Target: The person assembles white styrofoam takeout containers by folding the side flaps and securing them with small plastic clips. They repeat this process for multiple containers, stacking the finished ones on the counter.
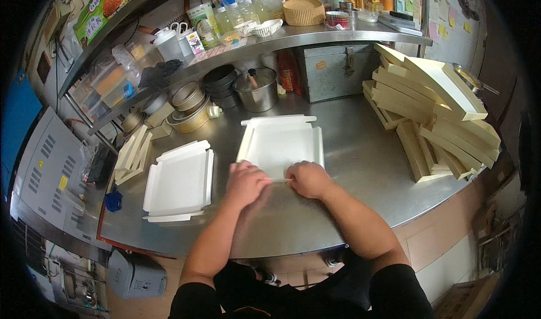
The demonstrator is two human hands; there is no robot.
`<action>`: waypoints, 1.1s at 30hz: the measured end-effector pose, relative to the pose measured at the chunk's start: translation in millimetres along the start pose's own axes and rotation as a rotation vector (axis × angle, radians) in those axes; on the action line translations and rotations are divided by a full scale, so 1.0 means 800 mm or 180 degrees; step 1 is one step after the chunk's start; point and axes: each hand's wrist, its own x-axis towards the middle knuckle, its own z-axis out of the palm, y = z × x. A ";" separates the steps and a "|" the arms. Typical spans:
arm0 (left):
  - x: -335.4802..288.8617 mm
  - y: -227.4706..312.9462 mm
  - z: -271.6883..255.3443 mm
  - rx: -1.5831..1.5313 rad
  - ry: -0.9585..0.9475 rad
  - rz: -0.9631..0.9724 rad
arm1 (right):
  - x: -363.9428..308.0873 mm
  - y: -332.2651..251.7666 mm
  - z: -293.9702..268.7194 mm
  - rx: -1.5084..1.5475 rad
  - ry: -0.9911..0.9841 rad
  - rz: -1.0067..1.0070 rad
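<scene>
A white paperboard box tray (282, 143) lies on the steel table in front of me, its far and side edges partly raised, with flaps sticking out at the far corners. My left hand (246, 183) has its fingers bent round the near left corner. At the near right my right hand (309, 178) is closed in a pinch on the same near edge. Both hands cover the corners they hold. To the left lies a second white box blank (179, 179), flat in the middle with its edges partly turned up; neither hand touches it.
Folded cream box trays (434, 110) are piled at the right, with a few more (133, 157) at the left. Cake tins (191, 113), a steel pot (256, 91) and a metal case (335, 71) line the back under a loaded shelf (270, 42). A grey bin (137, 274) stands below left.
</scene>
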 end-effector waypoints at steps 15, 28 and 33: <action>-0.014 0.000 0.020 -0.1147 0.0883 -0.0326 | 0.000 0.007 -0.002 0.0690 0.0868 -0.1077; -0.015 0.002 0.033 -0.1083 0.0714 0.0012 | 0.001 0.004 -0.004 0.0994 0.1083 -0.1258; -0.021 0.019 0.030 -0.1517 0.0132 0.0362 | 0.002 0.001 -0.006 0.0711 0.0920 -0.1287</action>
